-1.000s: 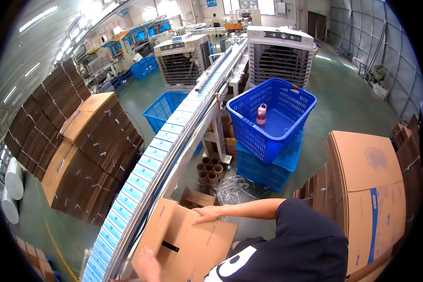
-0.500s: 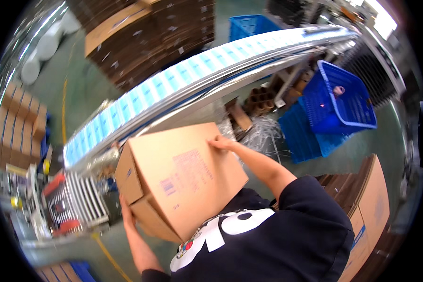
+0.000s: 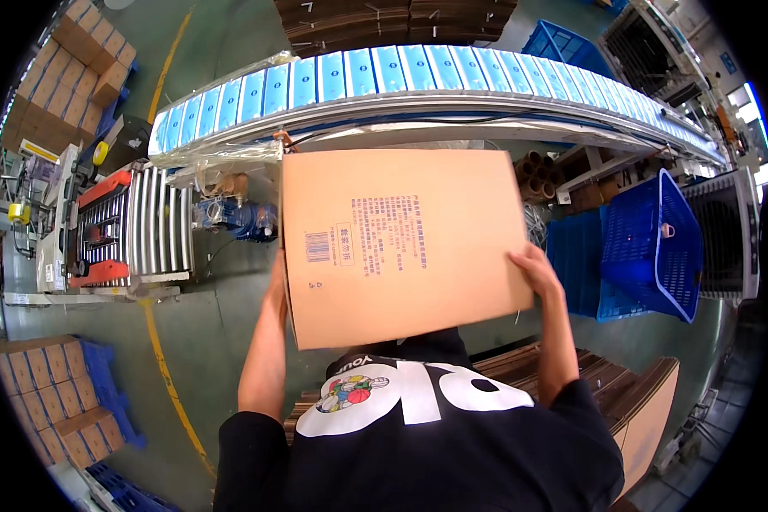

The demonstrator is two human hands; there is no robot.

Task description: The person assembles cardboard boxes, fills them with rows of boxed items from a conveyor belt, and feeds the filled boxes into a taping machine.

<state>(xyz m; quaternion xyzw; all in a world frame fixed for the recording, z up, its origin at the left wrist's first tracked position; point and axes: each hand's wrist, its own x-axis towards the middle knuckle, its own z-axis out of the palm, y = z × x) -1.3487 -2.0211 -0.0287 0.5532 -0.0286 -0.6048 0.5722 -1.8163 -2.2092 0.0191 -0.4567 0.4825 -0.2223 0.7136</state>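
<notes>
In front of my body I hold up a large brown cardboard box [image 3: 461, 222], its broad printed side facing up. My left hand [image 3: 277, 277] grips the box's left edge, with most of its fingers hidden beneath. At the right edge, my right hand [image 3: 533, 266] has its thumb on the near corner and the other fingers partly out of sight. Just beyond the box runs a conveyor [image 3: 384, 109] carrying a long row of blue-and-white packs [image 3: 333, 78].
To the left stands a roller table [image 3: 136, 226] with red side pads. A blue basket [image 3: 648, 247] sits at the right on blue crates. Flattened cardboard [image 3: 648, 410] is stacked behind me at the right. Pallets of cartons [image 3: 68, 85] stand far left.
The box has turned from a slant to nearly square with me, and its open flaps no longer show. My right hand has moved from its top face to the right edge. My view has swung round.
</notes>
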